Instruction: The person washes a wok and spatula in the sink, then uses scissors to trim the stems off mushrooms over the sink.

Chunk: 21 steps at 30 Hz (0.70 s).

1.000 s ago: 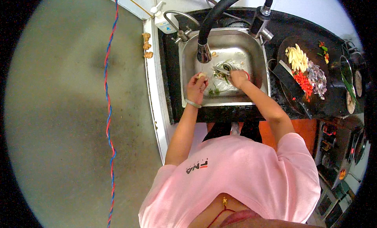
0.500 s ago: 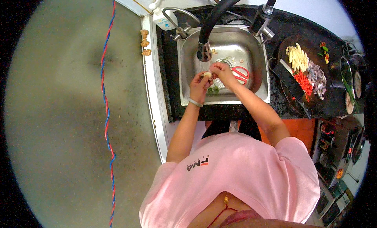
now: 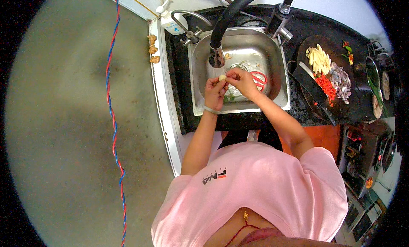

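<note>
Over the steel sink [image 3: 286, 93], my left hand [image 3: 214, 96] pinches a small pale piece that looks like a peeled garlic clove [image 3: 222, 77] between thumb and fingertips. My right hand [image 3: 242, 82] is closed in a pinch against the clove's right side; its fingertips hide whether a bit of skin is between them. Just beyond the right hand, red-handled scissors [image 3: 265, 79] lie in the sink, their blades mostly covered. Some green leaves [image 3: 230, 97] lie on the sink bottom between my wrists.
A black faucet's spray head [image 3: 217, 58] hangs just above my hands. To the right, a round cutting board [image 3: 311, 43] bears a cleaver [image 3: 307, 83], pale slices, chopped red pepper and greyish pieces. Ginger [image 3: 153, 49] sits on the left ledge beside a white pump bottle [image 3: 174, 23].
The whole view has shifted slightly, so the sink sits a little further left. My right fingertips have moved onto the clove, which is turned a little in my left fingers.
</note>
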### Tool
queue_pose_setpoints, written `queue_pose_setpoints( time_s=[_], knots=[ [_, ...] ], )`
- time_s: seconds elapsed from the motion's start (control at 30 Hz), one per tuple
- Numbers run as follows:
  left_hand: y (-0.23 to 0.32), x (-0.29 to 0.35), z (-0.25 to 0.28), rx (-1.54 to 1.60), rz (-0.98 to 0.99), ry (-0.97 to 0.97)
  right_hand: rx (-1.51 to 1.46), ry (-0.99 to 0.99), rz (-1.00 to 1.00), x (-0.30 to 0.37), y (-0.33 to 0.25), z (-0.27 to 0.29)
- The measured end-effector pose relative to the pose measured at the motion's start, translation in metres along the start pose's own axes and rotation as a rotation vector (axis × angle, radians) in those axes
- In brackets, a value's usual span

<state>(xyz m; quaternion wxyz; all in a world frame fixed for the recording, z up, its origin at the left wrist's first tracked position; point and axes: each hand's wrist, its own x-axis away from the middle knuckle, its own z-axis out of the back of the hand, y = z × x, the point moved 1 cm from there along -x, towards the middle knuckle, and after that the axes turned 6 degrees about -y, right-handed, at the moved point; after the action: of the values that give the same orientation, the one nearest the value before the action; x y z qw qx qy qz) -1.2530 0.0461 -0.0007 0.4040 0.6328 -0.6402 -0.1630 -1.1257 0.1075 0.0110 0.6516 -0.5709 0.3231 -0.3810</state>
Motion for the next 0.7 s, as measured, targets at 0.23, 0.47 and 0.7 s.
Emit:
queue_pose_setpoints(
  time_s=[0.23, 0.47, 0.7],
  knots=[
    [-0.006, -0.002, -0.012, -0.068, -0.095, 0.081, 0.01, 0.144, -0.03, -0.003, 0.024, -0.007],
    [-0.013, -0.001, -0.006, -0.065, -0.114, 0.071, 0.179, 0.117, -0.036, -0.006, 0.008, -0.004],
    [-0.015, 0.006, -0.013, 0.032, -0.017, -0.015, 0.224, 0.277, -0.1, -0.02, 0.051, 0.021]
  ],
)
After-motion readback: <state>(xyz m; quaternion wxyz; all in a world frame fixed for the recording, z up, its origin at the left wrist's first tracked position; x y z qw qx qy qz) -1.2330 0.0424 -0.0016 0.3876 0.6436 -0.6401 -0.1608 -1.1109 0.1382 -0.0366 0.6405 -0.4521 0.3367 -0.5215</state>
